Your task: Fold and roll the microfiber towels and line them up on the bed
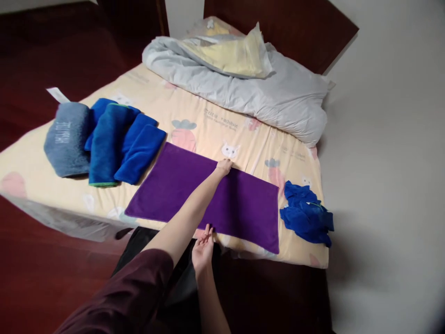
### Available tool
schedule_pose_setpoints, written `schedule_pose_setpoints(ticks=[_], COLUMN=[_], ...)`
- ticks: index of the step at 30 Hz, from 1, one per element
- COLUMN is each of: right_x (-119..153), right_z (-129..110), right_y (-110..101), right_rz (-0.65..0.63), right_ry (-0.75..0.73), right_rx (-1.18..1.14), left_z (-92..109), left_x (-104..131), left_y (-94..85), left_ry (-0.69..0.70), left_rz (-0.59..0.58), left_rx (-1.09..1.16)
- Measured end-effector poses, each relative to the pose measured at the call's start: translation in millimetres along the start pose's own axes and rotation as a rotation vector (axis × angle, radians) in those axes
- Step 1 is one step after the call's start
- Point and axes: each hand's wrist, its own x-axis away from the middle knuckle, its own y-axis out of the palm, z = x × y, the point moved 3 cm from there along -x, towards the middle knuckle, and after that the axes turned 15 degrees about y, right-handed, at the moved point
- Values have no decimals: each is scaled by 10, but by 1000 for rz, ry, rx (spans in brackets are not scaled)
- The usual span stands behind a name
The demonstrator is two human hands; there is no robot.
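Observation:
A purple towel (177,181) lies flat and spread out across the near side of the bed. My left hand (225,166) reaches over it to the middle of its far edge, its fingers closed on the cloth there. At the near edge of the towel is my right hand (203,250), palm turned up and fingers apart. Its fingertips meet the towel's border; whether they touch the cloth I cannot tell.
Left of the towel lie rolled or folded blue towels (109,139) and a grey-blue one (67,139) with lettering. A crumpled blue cloth (306,213) lies to the right. Behind are a white quilt (292,93), a yellow pillow (232,55) and the headboard (278,28). A wall (389,139) borders the right.

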Motion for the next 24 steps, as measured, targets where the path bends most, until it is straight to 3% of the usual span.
schedule_pose_setpoints(ticks=[3,8,24], right_x=[74,156,199], right_z=[-51,-84,17], right_y=[60,119,-15], right_rz=[38,26,13], right_ry=[100,149,103], right_rx=[-141,-207,-103], left_z=[7,44,-13], left_x=[-21,-4,-36], left_y=[-41,-123,-288], left_ry=[-52,-86,-58], left_rz=[-26,-17,138], left_rx=[29,61,128])
